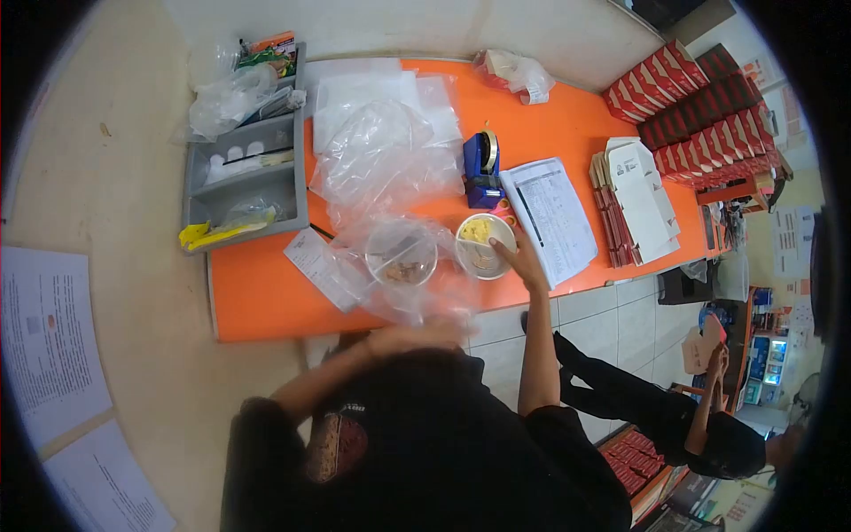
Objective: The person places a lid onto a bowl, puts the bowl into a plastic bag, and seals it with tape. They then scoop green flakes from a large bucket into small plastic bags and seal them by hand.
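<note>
My right hand (525, 264) grips the right rim of a round white divided bowl (463, 257), thumb over the edge. Yellow food fills one side of it, with paler food in the other. Just left of it, a second divided bowl (429, 268) holding brownish food sits in or under a clear plastic bag (452, 297). Smeared by motion, my left hand (434, 335) is at the front table edge beside the bag; its fingers cannot be made out.
On the orange table (257, 306) are plastic bags (372, 160), a tape dispenser (483, 173), papers (551, 217), flattened boxes (638, 199) and a receipt (315, 262). A grey tray (301, 186) stands left, stacked red boxes (656, 84) back right. Another person (656, 412) stands at right.
</note>
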`<state>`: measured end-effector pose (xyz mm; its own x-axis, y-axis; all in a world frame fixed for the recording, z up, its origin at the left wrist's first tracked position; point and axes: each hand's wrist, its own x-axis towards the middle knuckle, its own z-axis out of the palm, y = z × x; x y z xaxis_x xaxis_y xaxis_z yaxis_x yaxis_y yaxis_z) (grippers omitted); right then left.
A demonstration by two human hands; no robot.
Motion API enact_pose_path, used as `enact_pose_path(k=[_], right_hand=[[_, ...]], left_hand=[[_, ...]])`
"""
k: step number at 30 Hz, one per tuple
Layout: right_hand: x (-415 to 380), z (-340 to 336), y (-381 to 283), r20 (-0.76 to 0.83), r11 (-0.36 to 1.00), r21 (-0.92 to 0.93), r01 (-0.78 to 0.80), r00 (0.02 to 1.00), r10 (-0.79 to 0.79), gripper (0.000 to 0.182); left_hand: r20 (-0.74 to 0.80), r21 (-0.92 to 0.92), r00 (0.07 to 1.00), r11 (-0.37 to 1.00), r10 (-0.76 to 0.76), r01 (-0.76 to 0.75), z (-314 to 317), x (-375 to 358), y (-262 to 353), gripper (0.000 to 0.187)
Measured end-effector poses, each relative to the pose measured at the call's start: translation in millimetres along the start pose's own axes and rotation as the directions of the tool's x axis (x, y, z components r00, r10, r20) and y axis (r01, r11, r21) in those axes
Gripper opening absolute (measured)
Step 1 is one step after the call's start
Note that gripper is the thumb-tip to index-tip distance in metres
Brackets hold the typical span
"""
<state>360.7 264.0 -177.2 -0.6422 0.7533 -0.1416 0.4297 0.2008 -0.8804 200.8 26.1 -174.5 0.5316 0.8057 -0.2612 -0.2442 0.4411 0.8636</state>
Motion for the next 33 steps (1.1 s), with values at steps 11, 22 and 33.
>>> enact_pose_path(k=[11, 22, 33], right_hand=[[-104.9, 24.1, 30.1, -0.074, 0.542, 0.83, -0.132, 0.937, 0.342, 0.044], [-94.5, 27.7, -81.5, 0.529, 0.155, 0.772, -0.617, 0.758, 0.382, 0.05], [-7.0, 112.5, -83.5, 0.1, 0.987, 0.159, 0.019, 0.994, -0.035, 0.05]], left_hand=[[-0.283, 0.249, 0.953, 0.952, -0.104, 0.178, -6.9, 55.3, -4.8, 0.067], [-0.353, 0.935, 0.818, 0.189, 0.455, 0.299, 23.2, -58.1, 52.1, 0.048], [-0.205, 0.965, 0.847, 0.245, 0.49, 0.092, 52.6, -82.5, 124.4, 0.019]])
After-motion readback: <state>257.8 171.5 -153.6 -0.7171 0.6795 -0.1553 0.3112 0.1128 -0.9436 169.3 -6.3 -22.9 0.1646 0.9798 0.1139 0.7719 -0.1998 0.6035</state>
